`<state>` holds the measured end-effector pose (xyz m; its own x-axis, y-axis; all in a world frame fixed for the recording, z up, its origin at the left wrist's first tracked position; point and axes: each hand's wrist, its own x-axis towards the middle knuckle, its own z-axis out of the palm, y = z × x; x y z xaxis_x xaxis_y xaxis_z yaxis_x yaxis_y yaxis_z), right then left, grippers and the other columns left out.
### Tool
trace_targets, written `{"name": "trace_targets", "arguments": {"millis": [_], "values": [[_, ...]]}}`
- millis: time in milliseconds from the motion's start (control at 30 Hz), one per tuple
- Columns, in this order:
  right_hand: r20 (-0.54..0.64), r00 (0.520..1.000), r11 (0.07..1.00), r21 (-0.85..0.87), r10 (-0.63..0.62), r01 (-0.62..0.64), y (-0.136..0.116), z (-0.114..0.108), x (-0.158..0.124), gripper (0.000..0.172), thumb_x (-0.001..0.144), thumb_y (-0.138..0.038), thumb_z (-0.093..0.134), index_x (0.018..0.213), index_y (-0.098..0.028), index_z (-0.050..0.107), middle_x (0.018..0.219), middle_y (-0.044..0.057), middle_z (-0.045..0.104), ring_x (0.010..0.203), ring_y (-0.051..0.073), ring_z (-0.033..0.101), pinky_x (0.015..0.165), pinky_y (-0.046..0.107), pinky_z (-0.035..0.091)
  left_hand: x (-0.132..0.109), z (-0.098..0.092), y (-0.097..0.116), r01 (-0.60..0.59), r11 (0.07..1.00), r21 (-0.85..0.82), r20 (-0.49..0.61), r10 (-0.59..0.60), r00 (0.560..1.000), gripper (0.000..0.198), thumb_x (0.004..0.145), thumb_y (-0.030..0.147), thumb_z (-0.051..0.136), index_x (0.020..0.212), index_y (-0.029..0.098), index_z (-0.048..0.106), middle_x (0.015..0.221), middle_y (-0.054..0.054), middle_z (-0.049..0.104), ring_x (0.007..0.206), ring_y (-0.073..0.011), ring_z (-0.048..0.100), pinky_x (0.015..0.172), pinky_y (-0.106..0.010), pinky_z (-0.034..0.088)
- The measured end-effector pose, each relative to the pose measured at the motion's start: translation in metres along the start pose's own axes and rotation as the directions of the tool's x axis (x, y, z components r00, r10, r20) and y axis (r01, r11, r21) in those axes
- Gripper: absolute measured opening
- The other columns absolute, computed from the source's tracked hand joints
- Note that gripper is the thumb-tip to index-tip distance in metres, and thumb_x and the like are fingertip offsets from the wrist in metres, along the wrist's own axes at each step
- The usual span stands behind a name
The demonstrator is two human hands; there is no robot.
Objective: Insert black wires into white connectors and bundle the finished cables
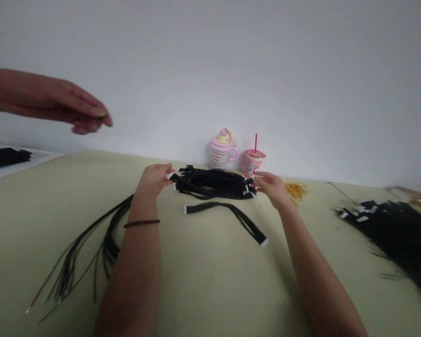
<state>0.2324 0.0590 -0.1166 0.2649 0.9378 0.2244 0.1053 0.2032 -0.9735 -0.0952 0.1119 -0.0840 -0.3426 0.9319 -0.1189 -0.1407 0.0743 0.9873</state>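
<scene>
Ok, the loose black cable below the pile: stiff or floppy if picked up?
Probably floppy: the black cable lies in a slack bend, its strands splaying apart mid-length. Likely light too, being thin strands with small white ends. Pushed, it would probably bend or slide rather than roll, since it lies flat.

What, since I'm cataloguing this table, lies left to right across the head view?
Loose black cable strands, left hand, black white-tipped cable bundle, right hand, yellow rubber bands, large black cable heap.

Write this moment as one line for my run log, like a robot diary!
left hand: holds end of black cable bundle | right hand: holds other end | nearby: co-worker's hand, in the air
</scene>
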Motion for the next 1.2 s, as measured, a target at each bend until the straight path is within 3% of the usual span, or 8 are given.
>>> {"name": "trace_targets", "arguments": {"millis": [133,233,333,533,633,733,833,1200], "values": [[0.035,0.999,0.999,0.032,0.029,-0.03,0.009,0.007,0.001,0.03,0.051,-0.031,0.084,0.072,-0.015,0.07,0.069,0.003,0.071,0.065,0.015,0.066,0.062,0.027,0.054,-0.003,-0.004,0.0,0.027,0.997,0.069,0.046,-0.03,0.999,0.027,0.09,0.028,0.06,0.113,0.014,0.06,0.112,-0.008,0.063,0.093,-0.0183,0.064,0.078,-0.037,0.056],[0.034,0.999,0.996,0.078,0.034,-0.036,0.013,0.008,0.002,0.031,0.052,-0.033,0.084,0.074,-0.016,0.07,0.069,0.003,0.071,0.067,0.015,0.067,0.068,0.029,0.055,-0.002,-0.003,-0.003,0.029,0.996,0.084,0.029,-0.032,0.999,0.005,0.085,0.015,0.064,0.088,0.012,0.063,0.09,-0.003,0.064,0.079,-0.0137,0.062,0.07,-0.029,0.055],[0.043,0.999,0.992,0.121,0.034,-0.039,0.014,0.008,0.002,0.033,0.053,-0.034,0.084,0.077,-0.017,0.07,0.072,0.003,0.072,0.071,0.016,0.069,0.073,0.031,0.056,0.002,-0.003,-0.005,0.023,0.997,0.08,0.005,-0.024,1.0,0.015,0.077,0.004,0.065,0.068,0.014,0.057,0.073,0.001,0.057,0.07,-0.0122,0.059,0.065,-0.026,0.053],[0.053,0.998,0.987,0.155,0.025,-0.033,0.01,0.011,0.001,0.034,0.05,-0.03,0.087,0.077,-0.017,0.072,0.07,0.003,0.072,0.068,0.016,0.068,0.071,0.031,0.056,0.005,-0.009,-0.003,-0.001,0.995,0.103,0.06,-0.005,0.998,0.004,0.085,0.013,0.063,0.082,0.011,0.06,0.083,0.0,0.062,0.073,-0.0118,0.06,0.066,-0.029,0.053],[0.042,0.999,0.982,0.186,0.006,-0.014,0.004,0.014,-0.001,0.032,0.05,-0.031,0.087,0.075,-0.017,0.072,0.069,0.003,0.072,0.067,0.016,0.068,0.071,0.031,0.056,0.004,-0.013,0.002,-0.045,0.995,0.091,0.082,0.038,0.996,0.011,0.088,0.022,0.062,0.092,0.012,0.063,0.093,-0.003,0.065,0.08,-0.0137,0.062,0.069,-0.03,0.054],[0.032,0.999,0.976,0.219,-0.021,0.013,-0.005,0.016,-0.003,0.03,0.051,-0.03,0.086,0.074,-0.018,0.071,0.071,0.003,0.073,0.07,0.016,0.069,0.076,0.032,0.056,0.002,-0.018,0.007,-0.062,0.997,0.051,0.035,0.061,0.998,0.001,0.083,0.012,0.063,0.083,0.012,0.062,0.087,-0.002,0.064,0.076,-0.0132,0.061,0.071,-0.031,0.054],[0.016,0.998,0.968,0.247,-0.053,0.047,-0.013,0.015,-0.005,0.028,0.052,-0.03,0.085,0.074,-0.018,0.071,0.072,0.003,0.073,0.074,0.018,0.07,0.082,0.035,0.055,-0.001,-0.022,0.013,-0.061,0.998,-0.014,-0.02,0.06,0.998,0.013,0.074,0.002,0.06,0.07,0.014,0.057,0.074,-0.002,0.061,0.068,-0.0127,0.061,0.07,-0.029,0.055],[-0.102,0.991,0.982,0.156,-0.087,0.102,-0.024,-0.007,-0.006,0.02,0.062,-0.032,0.076,0.076,-0.019,0.068,0.082,0.005,0.073,0.082,0.018,0.069,0.08,0.035,0.055,-0.007,-0.026,0.016,-0.023,0.997,-0.073,-0.043,0.02,0.999,0.012,0.07,0.007,0.06,0.062,0.016,0.06,0.07,-0.004,0.063,0.064,-0.0127,0.061,0.065,-0.027,0.054]]}}
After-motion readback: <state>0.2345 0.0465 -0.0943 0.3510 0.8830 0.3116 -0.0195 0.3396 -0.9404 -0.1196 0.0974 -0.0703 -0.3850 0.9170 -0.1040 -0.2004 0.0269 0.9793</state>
